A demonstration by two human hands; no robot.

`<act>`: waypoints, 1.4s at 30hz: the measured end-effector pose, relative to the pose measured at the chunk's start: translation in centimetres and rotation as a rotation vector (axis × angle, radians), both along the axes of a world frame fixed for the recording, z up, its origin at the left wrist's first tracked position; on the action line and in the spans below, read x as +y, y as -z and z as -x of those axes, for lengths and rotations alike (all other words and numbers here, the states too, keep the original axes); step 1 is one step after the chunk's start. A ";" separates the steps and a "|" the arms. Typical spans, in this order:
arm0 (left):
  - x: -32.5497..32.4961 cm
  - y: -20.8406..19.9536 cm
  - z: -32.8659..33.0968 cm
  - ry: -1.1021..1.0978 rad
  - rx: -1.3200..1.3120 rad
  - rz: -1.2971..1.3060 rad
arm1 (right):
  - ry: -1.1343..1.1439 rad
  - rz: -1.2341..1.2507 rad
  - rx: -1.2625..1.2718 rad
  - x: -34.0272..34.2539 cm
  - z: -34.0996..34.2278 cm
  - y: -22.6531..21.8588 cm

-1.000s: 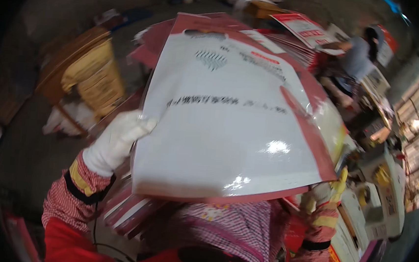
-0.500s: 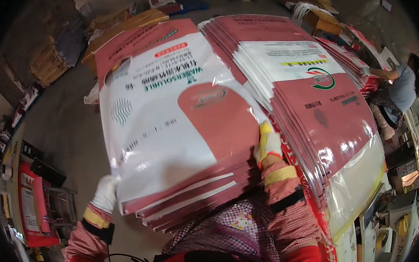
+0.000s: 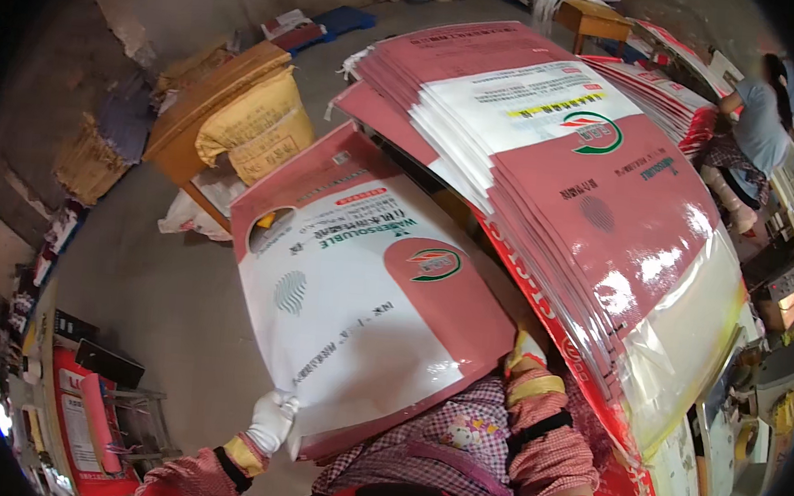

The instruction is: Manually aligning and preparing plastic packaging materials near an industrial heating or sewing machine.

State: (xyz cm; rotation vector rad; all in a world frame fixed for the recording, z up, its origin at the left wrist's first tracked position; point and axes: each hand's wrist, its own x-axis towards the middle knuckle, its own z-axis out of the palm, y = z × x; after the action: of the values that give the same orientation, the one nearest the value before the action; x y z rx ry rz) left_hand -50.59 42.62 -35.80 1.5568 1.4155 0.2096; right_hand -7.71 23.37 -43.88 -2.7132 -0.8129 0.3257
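Observation:
A stack of red-and-white printed plastic bags (image 3: pixel 351 356) hangs in front of me, its near edge by my checked apron (image 3: pixel 448 429). My left hand (image 3: pixel 271 423), in a white glove, is closed on the stack's near left corner. At the right edge my right hand (image 3: pixel 526 356), gloved in white and yellow, grips the bags; its fingers are partly hidden. Just right of it, a taller pile of the same kind of bags (image 3: pixel 597 198) lies fanned at its left side, on red printed sheeting (image 3: pixel 542 301).
A wooden table (image 3: pixel 205 107) stands at the far left beside a yellow woven sack (image 3: pixel 262 130). A metal-framed stand (image 3: pixel 136 423) is at lower left. At far right a person in a grey shirt (image 3: pixel 762 137) is near another bag pile (image 3: pixel 656 100).
The bags in my hands have dropped lower and farther from my head, with both hands moving down and toward me. The yellow sack has come into view behind them.

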 end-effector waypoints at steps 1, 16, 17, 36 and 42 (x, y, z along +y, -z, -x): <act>0.3 0.9 0.7 0.145 0.151 -0.112 | -0.040 -0.097 -0.193 0.1 0.4 0.3; 4.7 -6.5 -14.8 0.920 0.555 -1.000 | 0.169 -0.372 0.280 0.1 1.8 -3.6; 4.6 -8.0 -18.6 0.967 0.269 -0.918 | 0.234 -0.374 0.139 -0.1 2.5 -2.3; -17.8 -20.6 -45.2 1.794 -0.717 -0.871 | 0.619 -1.736 1.011 -17.9 3.6 -24.2; -18.2 -22.1 -43.3 1.926 -0.759 -1.373 | 0.824 -1.602 0.969 -16.7 -2.5 -24.7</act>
State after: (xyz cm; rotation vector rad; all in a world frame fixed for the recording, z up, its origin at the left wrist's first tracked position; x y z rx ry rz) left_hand -7.28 24.40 -13.72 2.6319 -1.4262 0.4793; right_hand -5.22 6.64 -19.18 -0.9353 0.3359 0.4228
